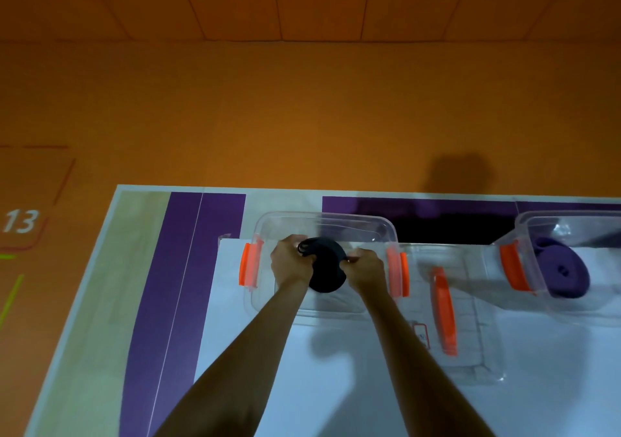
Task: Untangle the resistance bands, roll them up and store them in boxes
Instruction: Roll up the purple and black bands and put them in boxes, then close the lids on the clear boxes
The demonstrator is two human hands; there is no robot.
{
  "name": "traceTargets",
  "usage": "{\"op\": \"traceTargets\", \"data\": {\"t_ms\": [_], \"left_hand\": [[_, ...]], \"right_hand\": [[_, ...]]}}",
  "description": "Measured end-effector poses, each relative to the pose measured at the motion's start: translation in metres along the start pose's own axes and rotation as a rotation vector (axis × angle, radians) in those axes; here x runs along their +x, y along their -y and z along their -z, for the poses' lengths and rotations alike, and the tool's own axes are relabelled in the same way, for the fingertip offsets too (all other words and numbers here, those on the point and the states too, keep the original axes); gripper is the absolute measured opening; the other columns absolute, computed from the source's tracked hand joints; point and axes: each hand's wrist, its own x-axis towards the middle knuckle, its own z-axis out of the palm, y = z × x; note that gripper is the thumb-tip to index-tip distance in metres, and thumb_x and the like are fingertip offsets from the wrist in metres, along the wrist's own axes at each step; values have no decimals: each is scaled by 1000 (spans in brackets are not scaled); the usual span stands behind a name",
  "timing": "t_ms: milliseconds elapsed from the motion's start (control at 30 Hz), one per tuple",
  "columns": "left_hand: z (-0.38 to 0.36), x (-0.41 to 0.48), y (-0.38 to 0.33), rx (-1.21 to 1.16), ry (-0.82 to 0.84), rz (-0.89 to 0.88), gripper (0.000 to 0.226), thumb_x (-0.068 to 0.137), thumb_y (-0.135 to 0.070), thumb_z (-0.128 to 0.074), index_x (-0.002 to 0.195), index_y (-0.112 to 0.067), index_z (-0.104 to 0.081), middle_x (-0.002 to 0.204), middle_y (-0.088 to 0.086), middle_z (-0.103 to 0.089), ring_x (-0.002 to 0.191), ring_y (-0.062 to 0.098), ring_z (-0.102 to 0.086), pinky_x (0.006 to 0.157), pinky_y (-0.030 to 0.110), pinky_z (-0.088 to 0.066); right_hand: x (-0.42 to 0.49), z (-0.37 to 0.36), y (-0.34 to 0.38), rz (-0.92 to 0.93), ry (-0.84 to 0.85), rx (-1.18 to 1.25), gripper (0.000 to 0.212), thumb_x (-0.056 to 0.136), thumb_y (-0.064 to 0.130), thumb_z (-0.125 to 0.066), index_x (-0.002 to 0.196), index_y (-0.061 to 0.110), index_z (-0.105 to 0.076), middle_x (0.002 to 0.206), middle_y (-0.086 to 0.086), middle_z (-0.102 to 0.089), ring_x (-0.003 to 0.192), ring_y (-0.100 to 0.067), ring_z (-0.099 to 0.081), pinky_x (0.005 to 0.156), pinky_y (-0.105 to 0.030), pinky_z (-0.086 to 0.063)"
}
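Note:
A rolled black resistance band (326, 273) hangs between both my hands, over the open clear box (322, 221) with orange latches. My left hand (289, 260) grips the roll's left side, fingers curled round its edge. On the roll's right side my right hand (366, 267) pinches it. A second clear box (524, 225) at the right holds a rolled purple band (564, 273).
A clear lid with an orange handle (445, 309) lies on the white table (336, 386) between the two boxes. Beyond the table is a purple and beige floor mat (161, 285), then orange floor (302, 117) with a "13" marking at the left.

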Motion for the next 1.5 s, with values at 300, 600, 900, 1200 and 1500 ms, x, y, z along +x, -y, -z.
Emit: {"op": "traceTargets", "data": {"t_ms": [300,600,900,1200,1500], "left_hand": [[6,-6,9,281,38,-141,33,99,-21,-72,131,-21,-64,123,6,-72,110,28,-70,89,35,-57],[34,-51,-6,506,-8,-325,32,105,-25,-60,136,-16,-62,121,10,-74,111,30,-71,90,41,-61],[29,-174,32,556,-228,-447,44,105,-35,-64,146,-20,-62,150,14,-59,140,36,-53,111,52,-46],[22,-193,71,622,24,-454,74,110,-52,-39,166,-32,6,176,0,14,162,24,17,132,54,-6],[13,-188,88,590,-31,-520,80,110,-46,-48,165,-38,10,176,-2,19,161,22,22,126,54,-29]], "right_hand": [[-21,22,8,179,90,4,12,101,11,-60,99,11,-72,92,5,-63,80,-13,-58,67,-15,-42],[-79,100,-26,479,-152,333,19,101,10,-65,116,18,-75,107,11,-77,99,-1,-71,86,-17,-54],[-53,108,-161,50,-225,-88,51,95,23,-73,141,11,-54,136,-14,-57,127,-37,-54,97,-44,-49],[-41,97,-186,48,-197,-281,50,95,11,-62,143,7,-47,136,-20,-54,122,-43,-56,89,-51,-54],[-41,80,-193,52,-410,-312,44,95,-4,-62,138,-4,-50,135,-32,-50,118,-50,-56,87,-57,-55]]}}
